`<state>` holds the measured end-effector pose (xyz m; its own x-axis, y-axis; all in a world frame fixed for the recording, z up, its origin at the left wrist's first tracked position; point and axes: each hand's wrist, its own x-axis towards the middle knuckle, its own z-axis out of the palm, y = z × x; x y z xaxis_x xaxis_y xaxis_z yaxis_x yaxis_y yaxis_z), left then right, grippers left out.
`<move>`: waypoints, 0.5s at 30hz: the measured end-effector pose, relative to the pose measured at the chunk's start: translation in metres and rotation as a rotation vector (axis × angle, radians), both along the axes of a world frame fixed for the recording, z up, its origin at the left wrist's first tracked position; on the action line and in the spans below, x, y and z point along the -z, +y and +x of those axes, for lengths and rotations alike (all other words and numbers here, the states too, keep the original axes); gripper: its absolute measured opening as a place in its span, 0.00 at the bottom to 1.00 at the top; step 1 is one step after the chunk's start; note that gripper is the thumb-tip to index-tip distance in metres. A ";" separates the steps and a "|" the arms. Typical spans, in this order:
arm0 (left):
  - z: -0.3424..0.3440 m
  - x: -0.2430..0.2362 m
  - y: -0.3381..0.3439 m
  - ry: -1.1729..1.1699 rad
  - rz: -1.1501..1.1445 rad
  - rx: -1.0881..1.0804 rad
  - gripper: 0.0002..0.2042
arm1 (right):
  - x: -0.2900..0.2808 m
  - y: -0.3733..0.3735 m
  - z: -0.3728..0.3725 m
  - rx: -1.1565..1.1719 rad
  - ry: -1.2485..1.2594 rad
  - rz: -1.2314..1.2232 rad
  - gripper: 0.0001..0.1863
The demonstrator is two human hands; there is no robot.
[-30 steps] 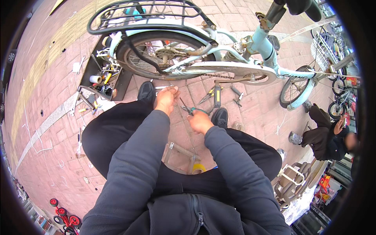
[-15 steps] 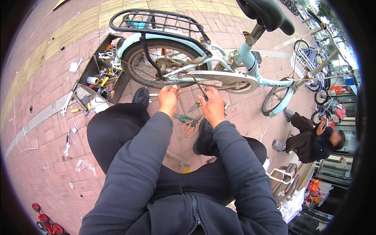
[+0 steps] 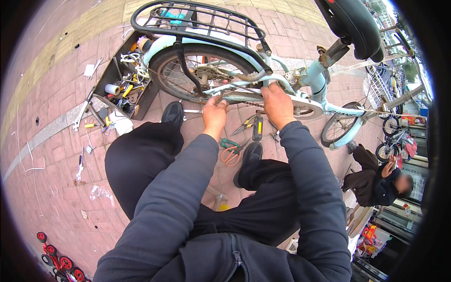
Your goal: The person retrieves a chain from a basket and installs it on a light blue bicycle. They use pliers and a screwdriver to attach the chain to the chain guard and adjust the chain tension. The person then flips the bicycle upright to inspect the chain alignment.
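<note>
A pale blue bicycle [image 3: 310,77] with a black rear rack stands across the top of the view. My left hand [image 3: 216,113] is closed beneath its rear wheel [image 3: 158,63], near the hub; what the fingertips hold is too small to make out. My right hand [image 3: 278,103] has its fingers curled in at the rear frame by the chain guard [image 3: 312,108], their grip partly hidden. Green-handled pliers [image 3: 226,143] and orange-handled scissors [image 3: 230,155] lie below on the paving. Yellow-and-black pliers [image 3: 246,123] lie between my hands, beside a black-and-yellow tool [image 3: 257,131].
An open toolbox [image 3: 143,105] full of tools sits left of the wheel. Wrenches [image 3: 80,120] and scraps lie on the brick paving. Another person [image 3: 376,178] crouches at right, near parked bikes [image 3: 390,127]. A small red wheeled toy [image 3: 61,258] is at lower left.
Both my hands have moved up to the bicycle's rear frame. The green pliers that my right hand held a second ago now lie on the paving.
</note>
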<state>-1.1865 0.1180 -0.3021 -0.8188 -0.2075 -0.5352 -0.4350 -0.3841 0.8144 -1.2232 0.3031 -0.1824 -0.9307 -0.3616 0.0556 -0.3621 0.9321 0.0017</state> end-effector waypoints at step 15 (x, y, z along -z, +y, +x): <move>-0.004 -0.004 0.001 0.018 0.014 -0.005 0.17 | -0.006 0.007 -0.011 -0.016 -0.022 0.043 0.13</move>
<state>-1.1902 0.1188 -0.2985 -0.8275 -0.2041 -0.5230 -0.4180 -0.3981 0.8166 -1.2344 0.3104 -0.1762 -0.9258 -0.3776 0.0194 -0.3769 0.9257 0.0331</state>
